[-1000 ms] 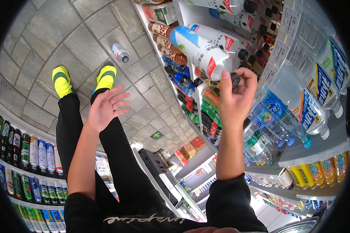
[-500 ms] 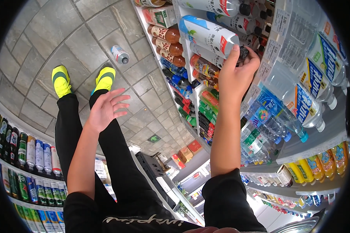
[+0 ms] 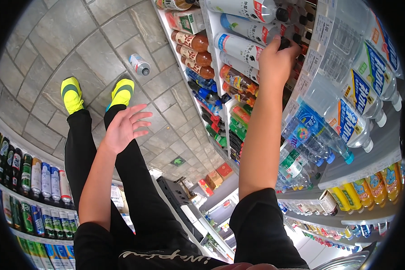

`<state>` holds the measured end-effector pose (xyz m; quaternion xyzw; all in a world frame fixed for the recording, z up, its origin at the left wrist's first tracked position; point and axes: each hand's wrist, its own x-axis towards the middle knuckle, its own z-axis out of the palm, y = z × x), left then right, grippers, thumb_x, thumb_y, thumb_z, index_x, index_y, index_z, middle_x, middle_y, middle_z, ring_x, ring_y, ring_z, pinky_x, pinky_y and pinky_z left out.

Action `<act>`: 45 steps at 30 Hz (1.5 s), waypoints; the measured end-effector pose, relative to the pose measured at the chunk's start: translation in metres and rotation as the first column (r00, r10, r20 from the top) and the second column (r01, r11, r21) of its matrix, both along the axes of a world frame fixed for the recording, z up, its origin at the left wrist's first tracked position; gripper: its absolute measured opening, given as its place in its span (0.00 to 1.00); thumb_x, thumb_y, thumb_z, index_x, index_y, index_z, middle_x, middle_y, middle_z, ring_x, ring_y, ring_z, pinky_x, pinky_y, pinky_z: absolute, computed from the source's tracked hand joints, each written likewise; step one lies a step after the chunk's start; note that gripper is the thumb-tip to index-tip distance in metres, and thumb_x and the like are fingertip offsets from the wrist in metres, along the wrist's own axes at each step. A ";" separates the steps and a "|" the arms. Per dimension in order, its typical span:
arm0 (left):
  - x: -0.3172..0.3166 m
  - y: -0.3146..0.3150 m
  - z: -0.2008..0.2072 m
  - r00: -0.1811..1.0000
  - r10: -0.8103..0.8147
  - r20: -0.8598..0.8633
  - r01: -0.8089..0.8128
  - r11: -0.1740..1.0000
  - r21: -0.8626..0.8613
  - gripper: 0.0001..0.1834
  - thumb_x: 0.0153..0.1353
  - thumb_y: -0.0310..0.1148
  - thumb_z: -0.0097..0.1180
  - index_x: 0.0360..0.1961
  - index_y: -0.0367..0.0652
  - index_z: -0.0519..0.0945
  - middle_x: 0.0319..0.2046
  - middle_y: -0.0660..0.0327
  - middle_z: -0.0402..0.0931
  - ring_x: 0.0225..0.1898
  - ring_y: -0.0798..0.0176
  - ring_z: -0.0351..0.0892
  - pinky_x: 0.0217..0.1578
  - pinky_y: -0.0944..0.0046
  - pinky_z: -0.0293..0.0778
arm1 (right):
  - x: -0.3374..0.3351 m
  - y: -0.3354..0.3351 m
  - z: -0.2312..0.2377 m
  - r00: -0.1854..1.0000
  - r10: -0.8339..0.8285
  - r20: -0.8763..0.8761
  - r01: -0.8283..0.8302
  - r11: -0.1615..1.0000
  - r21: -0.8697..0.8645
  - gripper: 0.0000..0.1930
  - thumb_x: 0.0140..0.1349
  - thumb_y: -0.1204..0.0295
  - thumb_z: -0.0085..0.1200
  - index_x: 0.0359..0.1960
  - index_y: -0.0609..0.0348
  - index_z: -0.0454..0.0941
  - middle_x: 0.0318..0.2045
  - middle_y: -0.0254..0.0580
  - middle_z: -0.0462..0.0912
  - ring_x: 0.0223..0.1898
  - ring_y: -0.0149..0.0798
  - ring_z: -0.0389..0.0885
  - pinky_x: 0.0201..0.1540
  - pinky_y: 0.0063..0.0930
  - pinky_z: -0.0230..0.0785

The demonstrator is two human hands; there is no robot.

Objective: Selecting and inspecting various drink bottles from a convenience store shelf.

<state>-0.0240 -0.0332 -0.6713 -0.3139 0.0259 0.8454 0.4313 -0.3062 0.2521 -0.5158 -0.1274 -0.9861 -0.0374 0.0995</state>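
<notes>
My right hand [image 3: 276, 60] reaches into the shelf on the right, thumb and fingers closed round the dark cap of a white-labelled drink bottle [image 3: 243, 28]. That bottle has blue and green on its label and lies in the row, level with its neighbours. Just above it is a similar white-labelled bottle [image 3: 240, 8]; below it, against my wrist, is another white bottle [image 3: 236, 47] whose neck my hand hides. My left hand [image 3: 125, 128] hangs over the floor with fingers spread, holding nothing. Near my right shoe, a small white-and-blue bottle [image 3: 139, 64] with a dark cap stands on the floor.
Clear bottles with blue labels [image 3: 346, 121] fill the shelf at right, with orange drink bottles [image 3: 378, 186] lower down. Brown bottles [image 3: 191, 40] occupy the adjoining shelf section. Cans [image 3: 45, 177] line the shelves at left. Grey tiles [image 3: 76, 36] cover the floor beyond my yellow shoes [image 3: 71, 94].
My right hand has moved up and deeper into the shelf, and the bottle it grips has gone from sticking out to lying in the row. My left hand has barely moved.
</notes>
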 end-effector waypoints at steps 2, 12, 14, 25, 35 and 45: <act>-0.001 0.000 0.000 1.000 -0.012 0.017 0.011 1.000 0.008 0.31 0.75 0.50 0.40 0.70 0.42 0.67 0.61 0.53 0.77 0.54 0.58 0.81 0.55 0.53 0.75 | -0.008 0.008 0.000 0.989 -0.141 0.035 0.140 0.990 0.032 0.24 0.69 0.58 0.53 0.57 0.66 0.69 0.51 0.62 0.78 0.54 0.62 0.78 0.58 0.55 0.66; -0.006 0.000 -0.002 1.000 -0.007 0.001 0.007 1.000 0.009 0.31 0.74 0.51 0.40 0.70 0.43 0.68 0.61 0.53 0.76 0.54 0.58 0.80 0.56 0.53 0.75 | -0.023 0.016 -0.006 0.975 -0.220 0.034 0.210 0.960 0.186 0.26 0.70 0.55 0.51 0.58 0.64 0.70 0.52 0.58 0.78 0.54 0.58 0.80 0.57 0.48 0.72; -0.008 0.000 -0.003 1.000 -0.012 0.020 0.012 1.000 0.013 0.31 0.74 0.51 0.40 0.70 0.43 0.68 0.61 0.53 0.76 0.54 0.58 0.80 0.56 0.53 0.74 | -0.023 0.022 -0.002 0.981 -0.188 0.048 0.180 0.973 0.145 0.26 0.70 0.55 0.51 0.58 0.64 0.70 0.53 0.59 0.78 0.55 0.58 0.80 0.58 0.49 0.71; -0.013 -0.002 -0.009 0.998 0.004 0.063 -0.004 1.000 0.011 0.31 0.75 0.50 0.38 0.70 0.42 0.68 0.62 0.53 0.75 0.55 0.58 0.80 0.57 0.54 0.73 | 0.064 -0.081 0.061 0.905 0.288 0.313 -0.305 0.952 0.008 0.26 0.70 0.63 0.55 0.62 0.72 0.69 0.55 0.65 0.77 0.60 0.61 0.74 0.63 0.47 0.64; -0.026 -0.008 -0.007 0.991 0.050 0.128 -0.046 0.998 -0.035 0.30 0.75 0.47 0.38 0.69 0.39 0.68 0.61 0.50 0.76 0.53 0.57 0.81 0.55 0.55 0.76 | 0.181 -0.109 -0.185 0.583 0.195 0.789 0.247 0.882 -0.401 0.29 0.67 0.59 0.57 0.63 0.64 0.64 0.51 0.70 0.78 0.49 0.69 0.81 0.49 0.54 0.76; -0.033 -0.008 -0.009 0.989 0.081 0.124 -0.076 0.996 -0.041 0.30 0.74 0.46 0.38 0.68 0.37 0.69 0.58 0.49 0.78 0.52 0.55 0.81 0.54 0.53 0.76 | 0.190 -0.103 -0.302 0.528 0.044 0.848 0.149 0.978 -0.144 0.26 0.65 0.60 0.62 0.59 0.57 0.67 0.46 0.59 0.79 0.47 0.60 0.84 0.48 0.51 0.79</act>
